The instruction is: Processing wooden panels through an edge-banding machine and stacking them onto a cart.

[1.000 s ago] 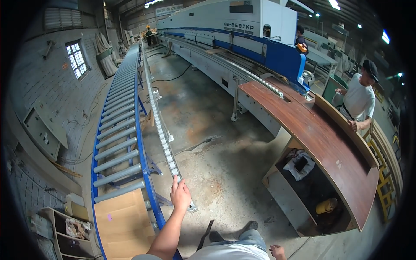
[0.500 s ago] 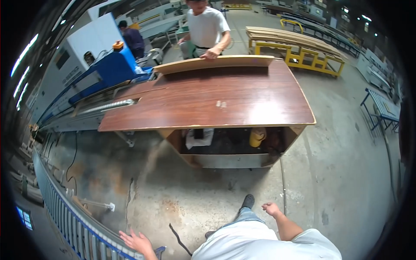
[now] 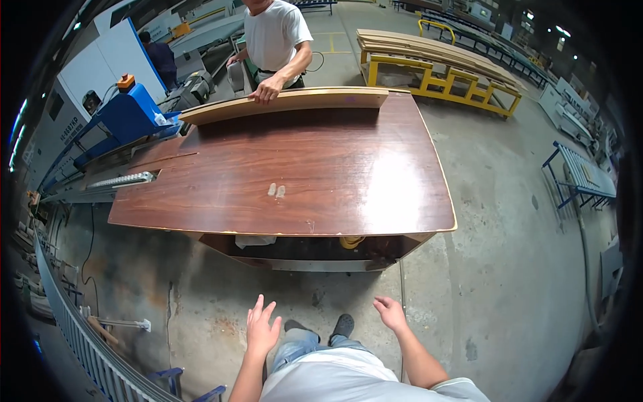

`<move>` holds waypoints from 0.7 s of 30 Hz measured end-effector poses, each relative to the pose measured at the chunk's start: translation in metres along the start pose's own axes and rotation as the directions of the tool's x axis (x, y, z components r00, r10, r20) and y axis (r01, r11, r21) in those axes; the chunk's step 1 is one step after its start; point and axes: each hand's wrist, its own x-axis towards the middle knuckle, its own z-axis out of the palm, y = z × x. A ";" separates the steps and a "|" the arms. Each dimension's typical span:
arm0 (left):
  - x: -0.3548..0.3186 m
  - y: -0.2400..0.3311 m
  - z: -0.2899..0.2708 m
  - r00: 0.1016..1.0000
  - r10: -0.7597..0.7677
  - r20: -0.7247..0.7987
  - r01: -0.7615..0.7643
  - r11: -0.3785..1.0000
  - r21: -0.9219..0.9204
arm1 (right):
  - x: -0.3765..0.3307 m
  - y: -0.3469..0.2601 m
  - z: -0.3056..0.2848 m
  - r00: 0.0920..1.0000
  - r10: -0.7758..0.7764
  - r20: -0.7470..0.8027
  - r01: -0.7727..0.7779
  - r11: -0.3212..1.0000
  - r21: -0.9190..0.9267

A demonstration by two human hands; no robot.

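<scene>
My left hand [image 3: 261, 327] is raised over the floor with its fingers spread, holding nothing. My right hand [image 3: 390, 313] hangs in the air too, empty, its thumb and fingers a little apart. Both are nearest to the front edge of a dark red-brown wood-grain table [image 3: 315, 161], and neither touches it. On the table's far side a long narrow wooden board [image 3: 321, 100] stands on edge. A co-worker in a white shirt [image 3: 276, 33] rests one hand [image 3: 266, 89] on its top edge.
Under the tabletop, an open shelf holds a yellow object [image 3: 351, 242] and a white cloth-like item [image 3: 254, 240]. A roller conveyor [image 3: 87, 335] curves along the left. Blue-and-white machinery [image 3: 127, 110] stands behind it. Boards lie on a yellow rack [image 3: 435, 75] at the back right.
I have come closer to the table. My left hand has swung forward and inward, and my right hand has risen a little. The co-worker's hand stays on the board.
</scene>
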 end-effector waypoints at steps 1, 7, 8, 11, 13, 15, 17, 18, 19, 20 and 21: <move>0.013 0.002 0.001 1.000 0.021 -0.021 -0.022 1.000 -0.010 | 0.006 -0.024 0.000 0.999 -0.053 -0.009 0.053 0.998 0.033; 0.119 0.000 -0.015 0.974 0.158 -0.161 -0.155 0.987 0.028 | 0.059 -0.159 0.009 0.817 -0.558 -0.147 0.553 0.829 -0.079; 0.142 0.001 -0.019 0.966 0.188 -0.176 -0.186 0.982 0.031 | 0.075 -0.171 0.010 0.755 -0.629 -0.185 0.606 0.777 -0.169; 0.216 -0.007 -0.009 0.948 0.231 -0.218 -0.228 0.973 0.038 | 0.120 -0.198 0.018 0.768 -0.621 -0.157 0.565 0.772 -0.292; 0.261 -0.008 -0.002 0.959 0.225 -0.170 -0.225 0.974 0.019 | 0.147 -0.209 0.023 0.736 -0.657 -0.161 0.498 0.688 -0.528; 0.300 -0.005 0.000 0.946 0.306 -0.110 -0.282 0.940 0.194 | 0.169 -0.219 0.032 0.765 -0.636 -0.101 0.462 0.652 -0.601; 0.329 0.002 0.001 0.944 0.325 -0.060 -0.311 0.935 0.168 | 0.182 -0.230 0.044 0.768 -0.638 -0.063 0.424 0.579 -0.696; 0.340 0.006 0.003 0.944 0.329 -0.038 -0.315 0.927 0.204 | 0.185 -0.234 0.049 0.772 -0.632 -0.074 0.401 0.574 -0.714; 0.350 0.010 0.003 0.944 0.329 -0.018 -0.315 0.918 0.242 | 0.187 -0.237 0.052 0.776 -0.626 -0.080 0.383 0.568 -0.729; 0.358 0.014 0.003 0.941 0.338 -0.004 -0.327 0.915 0.236 | 0.190 -0.238 0.054 0.777 -0.623 -0.092 0.371 0.570 -0.733; 0.364 0.018 0.003 0.942 0.336 -0.001 -0.326 0.915 0.238 | 0.193 -0.240 0.053 0.783 -0.614 -0.102 0.357 0.577 -0.735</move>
